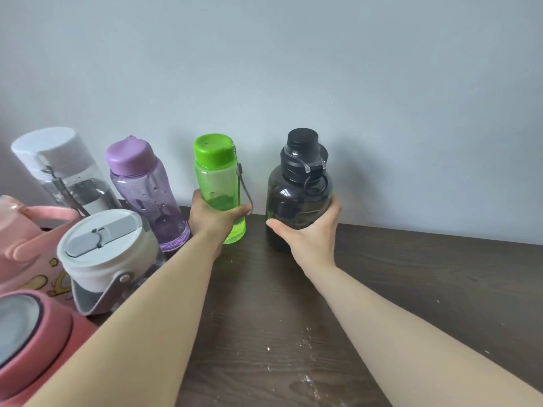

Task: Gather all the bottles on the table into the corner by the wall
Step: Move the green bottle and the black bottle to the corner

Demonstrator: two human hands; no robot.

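Green bottle (219, 183): upright on the dark wooden table (411, 289), close to the wall (293, 69); translucent body, bright green cap, grey strap down its right side.
Left hand (211, 220): wrapped around the lower half of the green bottle, fingers curled across its front, thumb at its left side; closed in a firm grasp.
Black bottle (298, 189): upright just right of the green one, a narrow gap between them; smoky dark body, black cap with a clear latch and a ring loop.
Right hand (308, 230): spread wide around the lower body of the black bottle, thumb to the left, fingers round the right side; closed on it.
Purple bottle (147, 192): directly left of the green bottle, near the wall, water drops inside.
Clear bottle with white cap (58, 168): further left, against the wall.
White-lidded jug (105, 254): in front of those two, grey flip lid and handle.
Pink bottles (26, 245): at the left edge, only partly in view.
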